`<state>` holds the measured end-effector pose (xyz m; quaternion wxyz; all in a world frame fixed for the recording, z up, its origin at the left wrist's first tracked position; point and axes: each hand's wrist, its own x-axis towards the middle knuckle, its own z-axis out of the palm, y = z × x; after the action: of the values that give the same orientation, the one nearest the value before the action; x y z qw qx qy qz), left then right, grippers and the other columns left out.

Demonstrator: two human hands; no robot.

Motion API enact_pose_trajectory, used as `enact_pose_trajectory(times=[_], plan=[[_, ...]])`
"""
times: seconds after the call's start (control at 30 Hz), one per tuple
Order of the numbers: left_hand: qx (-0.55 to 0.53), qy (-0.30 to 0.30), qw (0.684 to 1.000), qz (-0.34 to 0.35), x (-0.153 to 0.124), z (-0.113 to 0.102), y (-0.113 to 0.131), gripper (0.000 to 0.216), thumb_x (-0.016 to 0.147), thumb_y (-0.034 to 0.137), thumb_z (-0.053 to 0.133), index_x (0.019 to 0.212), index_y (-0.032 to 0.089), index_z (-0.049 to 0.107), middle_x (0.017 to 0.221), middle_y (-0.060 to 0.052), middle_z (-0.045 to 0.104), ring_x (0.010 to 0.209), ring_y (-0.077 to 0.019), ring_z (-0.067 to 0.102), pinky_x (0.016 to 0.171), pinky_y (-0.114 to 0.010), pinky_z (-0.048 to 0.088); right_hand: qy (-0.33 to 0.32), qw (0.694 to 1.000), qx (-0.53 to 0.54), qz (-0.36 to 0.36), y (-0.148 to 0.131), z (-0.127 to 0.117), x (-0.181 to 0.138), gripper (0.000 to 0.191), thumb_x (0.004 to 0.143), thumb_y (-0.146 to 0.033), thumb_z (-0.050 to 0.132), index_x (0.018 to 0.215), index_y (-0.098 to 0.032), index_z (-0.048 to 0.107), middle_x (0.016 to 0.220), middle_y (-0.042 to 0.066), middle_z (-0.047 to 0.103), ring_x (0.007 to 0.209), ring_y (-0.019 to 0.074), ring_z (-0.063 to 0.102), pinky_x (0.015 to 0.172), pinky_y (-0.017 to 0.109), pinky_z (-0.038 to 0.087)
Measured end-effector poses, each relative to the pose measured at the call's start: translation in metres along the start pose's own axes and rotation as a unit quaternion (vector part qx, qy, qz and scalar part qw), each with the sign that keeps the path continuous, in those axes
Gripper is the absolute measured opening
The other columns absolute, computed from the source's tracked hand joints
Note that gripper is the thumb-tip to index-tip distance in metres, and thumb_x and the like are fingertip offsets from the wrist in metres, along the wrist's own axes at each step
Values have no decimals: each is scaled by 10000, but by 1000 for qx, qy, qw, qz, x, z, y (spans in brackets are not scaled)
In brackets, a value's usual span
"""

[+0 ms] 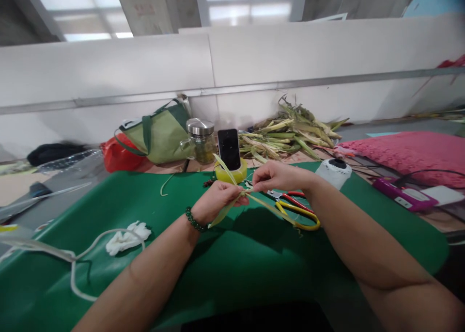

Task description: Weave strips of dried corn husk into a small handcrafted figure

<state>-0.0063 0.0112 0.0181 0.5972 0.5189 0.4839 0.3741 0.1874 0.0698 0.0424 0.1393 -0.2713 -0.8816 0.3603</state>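
Note:
My left hand (220, 196) is closed in a pinch on pale green corn husk strips (269, 207) that cross at the fingertips. One strip end points up, another hangs below the hand, and a long one trails to the right. My right hand (272, 176) pinches the strips just beside the left fingertips; what lies between its fingers is partly hidden. Under the trailing strip and near my right forearm lie yellow-handled scissors (303, 226) and a red-handled tool (296, 195), whose kind I cannot make out.
Behind my hands, a phone (228, 150) leans upright in a yellow tape roll (240, 171). Farther back are a glass jar (203, 145), a green bag (163, 135) and a husk pile (290, 128). A white cable (74, 274) and crumpled tissue (127, 237) lie left on the green mat (218, 278).

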Motion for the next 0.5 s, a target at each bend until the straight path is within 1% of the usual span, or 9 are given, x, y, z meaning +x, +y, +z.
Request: enact_pose_trajectory(times=[0.1,0.17,0.23,0.27,0.3,0.33,0.4,0.47,0.5], plan=[[-36,6,999,-23,0,-1,2,235,605,345,734,551,124,677,602,-79,699,643,-163,649,684,-271,488,41,998,-44,-4,1,3,2,268,785,-387,600,697,-135,620,590,-12,542,543,94,444,513,222,336],[-62,22,997,-29,2,-2,2,234,607,342,743,572,120,679,620,-83,705,652,-167,654,689,-272,486,122,988,-90,-13,-1,8,3,218,793,-351,612,722,-147,635,662,7,595,615,116,501,568,233,364],[-75,40,996,-21,4,-4,1,239,611,344,747,602,112,692,626,-85,708,644,-168,652,677,-267,478,228,962,-143,-42,-5,13,3,194,795,-340,630,724,-160,636,741,27,627,722,145,541,638,247,381],[-78,44,996,-13,4,-4,1,239,611,343,748,607,110,696,622,-84,706,639,-167,650,669,-264,474,263,948,-171,-58,-8,15,3,204,792,-350,643,707,-164,634,757,33,632,757,155,546,659,253,381],[-79,44,996,-6,5,-5,0,238,611,340,749,605,108,698,616,-83,704,632,-166,648,663,-262,469,277,938,-198,-71,-10,18,3,218,782,-362,660,688,-168,633,755,35,634,771,163,546,666,257,378],[-79,39,996,0,5,-5,-1,234,610,337,749,602,108,700,613,-82,702,626,-165,645,657,-260,466,270,933,-223,-79,-12,19,2,221,772,-364,674,672,-171,637,737,35,634,764,166,545,661,258,374],[-84,25,996,3,4,-5,-1,226,610,331,745,611,109,708,614,-83,702,622,-167,643,653,-264,465,221,938,-256,-78,-14,21,2,170,771,-319,680,682,-176,661,700,30,637,717,159,543,637,254,365],[-90,19,996,-2,3,-4,0,219,623,323,731,625,105,713,630,-96,709,638,-177,651,660,-272,470,179,946,-261,-73,-14,20,1,108,790,-260,656,726,-178,687,704,28,652,692,149,551,624,246,364],[-94,18,995,-7,3,-4,0,211,635,315,719,632,103,715,641,-103,713,652,-184,656,669,-277,474,169,949,-256,-74,-14,19,1,107,804,-243,638,740,-177,693,711,28,659,689,145,558,622,243,365]])
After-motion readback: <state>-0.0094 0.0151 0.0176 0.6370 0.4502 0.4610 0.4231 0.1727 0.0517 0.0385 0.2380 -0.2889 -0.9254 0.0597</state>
